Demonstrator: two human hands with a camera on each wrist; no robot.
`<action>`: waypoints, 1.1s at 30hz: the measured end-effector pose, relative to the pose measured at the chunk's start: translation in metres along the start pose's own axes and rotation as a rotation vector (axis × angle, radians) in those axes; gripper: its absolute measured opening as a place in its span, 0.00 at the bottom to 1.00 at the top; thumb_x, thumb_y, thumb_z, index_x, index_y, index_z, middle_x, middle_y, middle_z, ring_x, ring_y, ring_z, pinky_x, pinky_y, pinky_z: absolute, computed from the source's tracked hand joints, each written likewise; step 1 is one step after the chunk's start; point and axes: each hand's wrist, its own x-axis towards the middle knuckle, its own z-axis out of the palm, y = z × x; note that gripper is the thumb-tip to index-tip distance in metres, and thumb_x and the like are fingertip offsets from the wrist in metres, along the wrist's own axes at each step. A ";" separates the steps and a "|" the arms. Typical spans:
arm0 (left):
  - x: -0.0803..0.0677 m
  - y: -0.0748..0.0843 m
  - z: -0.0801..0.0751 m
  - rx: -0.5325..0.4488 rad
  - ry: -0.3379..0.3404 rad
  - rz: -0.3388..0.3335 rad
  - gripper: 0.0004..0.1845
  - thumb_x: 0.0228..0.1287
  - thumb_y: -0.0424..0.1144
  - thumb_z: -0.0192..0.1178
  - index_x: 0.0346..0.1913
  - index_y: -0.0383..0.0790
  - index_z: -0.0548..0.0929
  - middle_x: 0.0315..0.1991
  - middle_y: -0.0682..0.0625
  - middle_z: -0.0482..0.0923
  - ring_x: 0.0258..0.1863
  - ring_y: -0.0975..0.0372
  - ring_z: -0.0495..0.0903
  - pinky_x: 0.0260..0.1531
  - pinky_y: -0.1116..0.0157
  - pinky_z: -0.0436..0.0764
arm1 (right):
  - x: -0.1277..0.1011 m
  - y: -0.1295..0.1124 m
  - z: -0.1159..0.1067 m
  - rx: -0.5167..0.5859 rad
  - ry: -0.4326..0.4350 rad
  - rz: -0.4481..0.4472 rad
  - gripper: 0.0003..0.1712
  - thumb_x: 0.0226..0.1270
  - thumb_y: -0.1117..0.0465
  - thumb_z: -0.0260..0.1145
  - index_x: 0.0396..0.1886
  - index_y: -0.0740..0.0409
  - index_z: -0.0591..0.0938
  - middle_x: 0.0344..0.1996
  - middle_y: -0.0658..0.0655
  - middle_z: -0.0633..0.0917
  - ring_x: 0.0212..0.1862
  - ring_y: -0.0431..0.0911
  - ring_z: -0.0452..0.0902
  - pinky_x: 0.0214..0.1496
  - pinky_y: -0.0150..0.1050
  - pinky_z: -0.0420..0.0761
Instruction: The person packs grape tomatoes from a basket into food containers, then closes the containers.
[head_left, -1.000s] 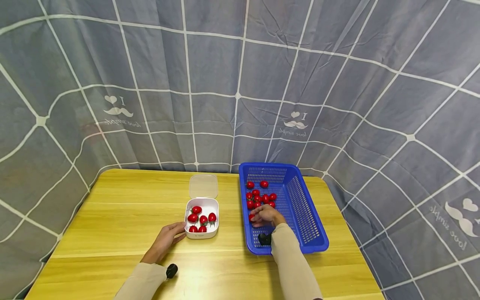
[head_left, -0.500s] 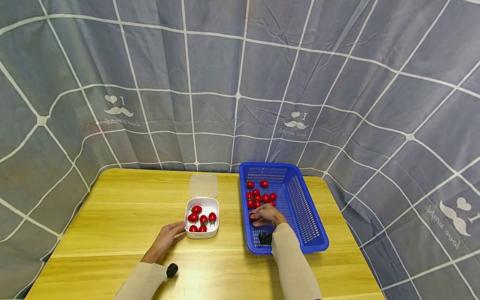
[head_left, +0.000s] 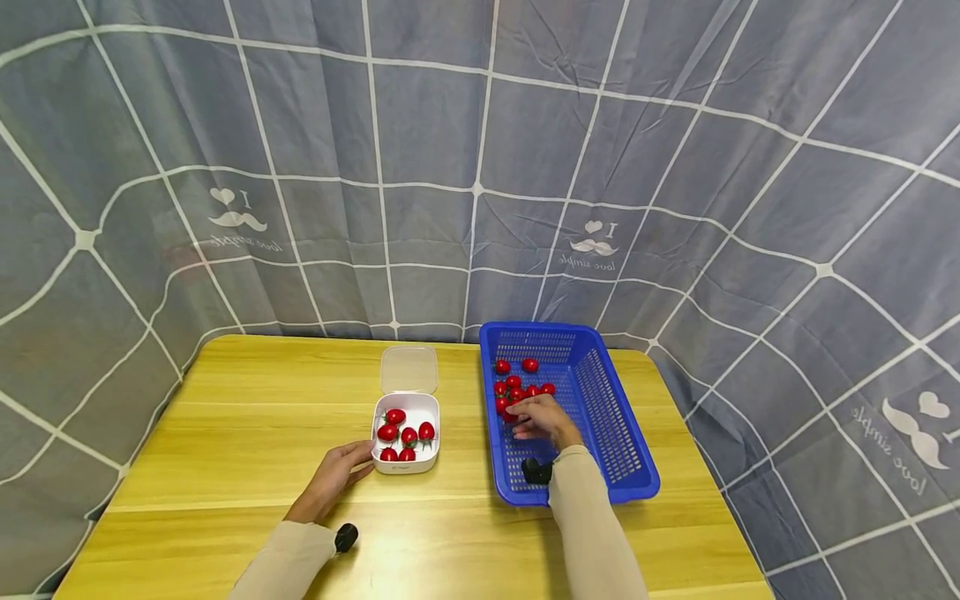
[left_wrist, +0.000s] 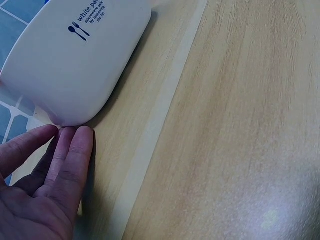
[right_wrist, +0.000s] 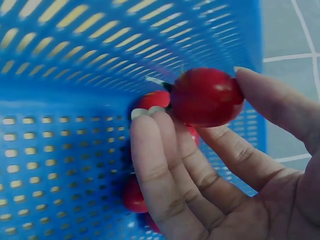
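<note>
In the head view, a white lidded box (head_left: 405,467) holds several cherry tomatoes (head_left: 387,432). My left hand (head_left: 333,477) touches its left side with fairly straight fingers; the left wrist view shows those fingertips (left_wrist: 82,135) against the bottom corner of the box (left_wrist: 75,75). Inside the blue basket (head_left: 636,454), my right hand (head_left: 542,418) pinches a red cherry tomato (right_wrist: 207,97) between thumb and fingers, its green stem end pointing away from the thumb. Other tomatoes lie beyond and beneath the fingers, partly hidden by them.
The box's translucent lid (head_left: 408,369) lies folded back behind it. More tomatoes (head_left: 529,365) sit along the left and far part of the basket. A wooden table (head_left: 247,417) bears everything, with a grey checked curtain (head_left: 427,225) hanging behind and at the sides.
My right hand has lifted and moved slightly away from me with the cherry tomato in its fingers. The left hand has stayed at the box.
</note>
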 end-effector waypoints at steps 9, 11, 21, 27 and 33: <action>0.000 0.002 0.000 0.007 -0.004 -0.006 0.31 0.76 0.44 0.49 0.65 0.16 0.62 0.65 0.27 0.62 0.63 0.45 0.68 0.60 0.59 0.76 | -0.008 -0.018 0.001 0.137 -0.017 -0.166 0.18 0.67 0.69 0.61 0.51 0.80 0.76 0.37 0.65 0.84 0.27 0.48 0.84 0.39 0.44 0.88; 0.000 0.002 0.000 0.009 -0.008 -0.002 0.31 0.76 0.44 0.48 0.65 0.16 0.62 0.65 0.26 0.62 0.63 0.44 0.68 0.61 0.58 0.75 | -0.010 -0.020 0.001 0.161 -0.028 -0.205 0.18 0.67 0.70 0.60 0.52 0.82 0.74 0.38 0.67 0.84 0.29 0.49 0.85 0.41 0.44 0.88; 0.000 -0.001 -0.001 -0.002 0.000 0.005 0.31 0.75 0.45 0.49 0.64 0.16 0.63 0.65 0.26 0.63 0.63 0.44 0.68 0.59 0.60 0.76 | -0.015 -0.031 0.010 0.154 -0.091 -0.330 0.18 0.65 0.73 0.63 0.52 0.81 0.76 0.38 0.66 0.86 0.37 0.52 0.86 0.49 0.48 0.84; 0.001 -0.001 -0.001 0.002 -0.003 0.004 0.30 0.76 0.44 0.48 0.65 0.17 0.62 0.65 0.26 0.62 0.64 0.43 0.67 0.60 0.60 0.76 | -0.018 -0.038 0.025 0.128 -0.134 -0.343 0.20 0.63 0.74 0.64 0.53 0.80 0.75 0.40 0.67 0.85 0.39 0.52 0.85 0.49 0.45 0.85; 0.001 -0.001 -0.001 0.009 -0.003 0.003 0.31 0.76 0.45 0.48 0.65 0.17 0.63 0.65 0.27 0.63 0.63 0.43 0.68 0.60 0.60 0.76 | -0.018 -0.041 0.043 0.034 -0.129 -0.331 0.20 0.60 0.73 0.67 0.52 0.73 0.79 0.44 0.66 0.85 0.40 0.50 0.85 0.48 0.41 0.86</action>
